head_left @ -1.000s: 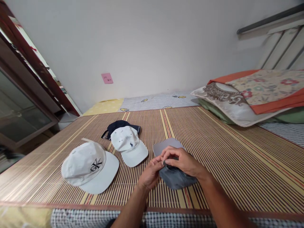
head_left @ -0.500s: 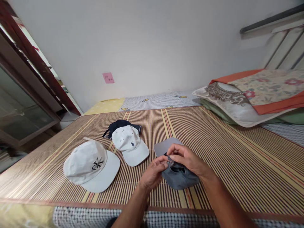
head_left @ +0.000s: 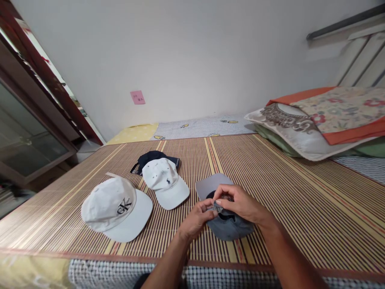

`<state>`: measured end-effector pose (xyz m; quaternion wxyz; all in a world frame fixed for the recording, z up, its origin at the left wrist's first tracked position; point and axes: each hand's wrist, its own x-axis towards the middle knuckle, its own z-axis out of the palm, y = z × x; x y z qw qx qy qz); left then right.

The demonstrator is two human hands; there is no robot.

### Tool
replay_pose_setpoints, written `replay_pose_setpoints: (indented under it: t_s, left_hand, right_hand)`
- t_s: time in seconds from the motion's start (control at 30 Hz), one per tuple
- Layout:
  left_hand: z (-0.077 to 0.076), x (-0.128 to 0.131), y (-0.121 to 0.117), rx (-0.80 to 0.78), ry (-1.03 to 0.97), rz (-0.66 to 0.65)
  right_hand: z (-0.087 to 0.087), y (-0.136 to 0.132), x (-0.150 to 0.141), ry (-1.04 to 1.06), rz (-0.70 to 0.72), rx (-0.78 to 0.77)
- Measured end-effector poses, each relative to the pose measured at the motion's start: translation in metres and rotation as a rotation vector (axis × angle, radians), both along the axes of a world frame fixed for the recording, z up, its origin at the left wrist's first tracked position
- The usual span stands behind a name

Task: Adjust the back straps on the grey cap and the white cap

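Observation:
A grey baseball cap (head_left: 230,229) lies upturned on the striped bamboo mat (head_left: 168,245), its lighter brim pointing away from me. My left hand (head_left: 198,216) pinches the strap at the cap's back opening between thumb and fingers. From the other side, my right hand (head_left: 236,202) pinches the same strap close by, fingertips nearly meeting the left ones. The buckle detail is too small to make out. To the left rest a white cap with black CK letters (head_left: 116,208) and a white cap with a small dark emblem (head_left: 165,182). Behind the latter, a dark navy cap (head_left: 153,155) is partly covered.
Pillows with a floral orange-edged cover (head_left: 345,112) are stacked at the right, near a headboard (head_left: 365,56). A white wall (head_left: 210,60) with a pink note (head_left: 137,97) stands behind the mat. A glass-fronted cabinet (head_left: 27,136) is at the left.
Both hands stay at the cap's strap, with a slight shift of the fingers. The right fingertips have moved a little, and the view has shifted slightly. The other caps stay put.

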<state>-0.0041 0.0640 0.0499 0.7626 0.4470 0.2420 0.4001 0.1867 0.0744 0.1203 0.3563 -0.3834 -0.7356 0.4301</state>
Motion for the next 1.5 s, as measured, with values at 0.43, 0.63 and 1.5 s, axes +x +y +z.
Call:
replay_pose_setpoints:
  t_s: [0.43, 0.63, 1.5]
  left_hand:
    - [-0.004, 0.002, 0.0, 0.009, -0.022, 0.08]
    - [-0.003, 0.005, 0.0, -0.003, -0.017, 0.086]
    - [-0.004, 0.011, -0.003, -0.042, -0.037, 0.044]
  right_hand:
    - [-0.002, -0.002, 0.002, -0.16, -0.079, 0.074]
    - [0.003, -0.007, 0.001, -0.261, -0.11, 0.072]
    - [-0.001, -0.01, 0.005, -0.343, -0.06, 0.088]
